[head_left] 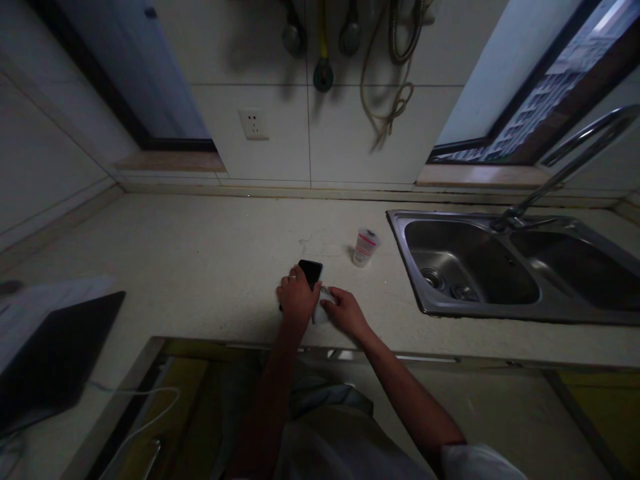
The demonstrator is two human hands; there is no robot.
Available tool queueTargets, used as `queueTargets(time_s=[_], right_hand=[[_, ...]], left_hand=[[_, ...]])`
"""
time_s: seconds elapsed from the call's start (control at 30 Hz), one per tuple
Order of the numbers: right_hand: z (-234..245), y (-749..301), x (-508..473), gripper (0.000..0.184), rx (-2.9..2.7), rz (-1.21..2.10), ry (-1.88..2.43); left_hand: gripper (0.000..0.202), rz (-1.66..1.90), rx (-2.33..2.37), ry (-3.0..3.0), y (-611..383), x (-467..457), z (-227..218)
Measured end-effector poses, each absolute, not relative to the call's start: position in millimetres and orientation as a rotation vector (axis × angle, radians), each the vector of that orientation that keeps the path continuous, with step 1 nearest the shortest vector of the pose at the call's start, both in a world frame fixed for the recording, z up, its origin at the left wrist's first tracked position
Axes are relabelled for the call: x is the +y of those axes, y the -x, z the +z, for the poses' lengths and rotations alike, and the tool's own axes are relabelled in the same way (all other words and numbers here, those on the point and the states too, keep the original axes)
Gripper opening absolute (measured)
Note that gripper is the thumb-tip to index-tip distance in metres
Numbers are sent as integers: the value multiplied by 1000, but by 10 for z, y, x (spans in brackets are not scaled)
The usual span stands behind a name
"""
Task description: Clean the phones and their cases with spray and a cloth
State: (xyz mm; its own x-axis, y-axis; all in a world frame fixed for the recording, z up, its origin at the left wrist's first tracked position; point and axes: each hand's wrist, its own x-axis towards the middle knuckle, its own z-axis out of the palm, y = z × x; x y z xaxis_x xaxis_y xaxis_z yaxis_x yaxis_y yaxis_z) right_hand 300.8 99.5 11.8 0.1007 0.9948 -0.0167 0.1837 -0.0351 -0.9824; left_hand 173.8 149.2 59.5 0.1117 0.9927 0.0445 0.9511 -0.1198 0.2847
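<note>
My left hand [296, 297] is closed around a black phone [311, 271] that lies on the pale countertop [200, 260]. My right hand [345, 311] sits just to its right, fingers pinched on a small white cloth or wipe [323, 301] held against the phone's lower edge. A small white container with a pink label [365, 247] stands a little beyond the hands, apart from them.
A steel double sink [500, 273] with a curved tap [565, 167] fills the right side. A dark flat device [55, 353] with a white cable [145, 413] lies at the left. A wall socket [253, 124] and hanging utensils [323, 40] are on the tiled wall.
</note>
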Motion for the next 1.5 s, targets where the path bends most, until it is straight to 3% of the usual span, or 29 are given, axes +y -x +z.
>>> queueTargets(time_s=[0.23, 0.4, 0.57, 0.7, 0.77, 0.93, 1.03, 1.23, 1.5], right_hand=[[135, -3180, 1010, 20, -1317, 972, 1453], [231, -3528, 1048, 35, -1196, 507, 1520], [306, -3682, 1003, 45, -1415, 415, 1570], [442, -3527, 882, 43, -1493, 96, 1526], [491, -3392, 870, 43, -1508, 191, 1447], [461, -3036, 1084, 53, -1248, 1060, 1280], [424, -2853, 1207, 49, -1035, 1347, 1121], [377, -2700, 1215, 44, -712, 1426, 1055], [395, -2834, 1115, 44, -779, 1525, 992]], left_hand=[[80, 272, 1926, -2249, -1749, 1531, 634], [82, 275, 1969, -2174, -1731, 1636, 630], [80, 416, 1924, -2005, -1667, 1702, 637], [75, 564, 1808, -1855, -1605, 1691, 666], [71, 687, 1710, -1771, -1588, 1676, 653], [68, 1059, 1413, -1348, -1618, 1625, 536], [61, 1169, 1233, -1097, -1632, 1617, 472], [39, 1224, 939, -638, -1528, 1645, 410], [52, 1176, 961, -656, -1393, 1652, 529]])
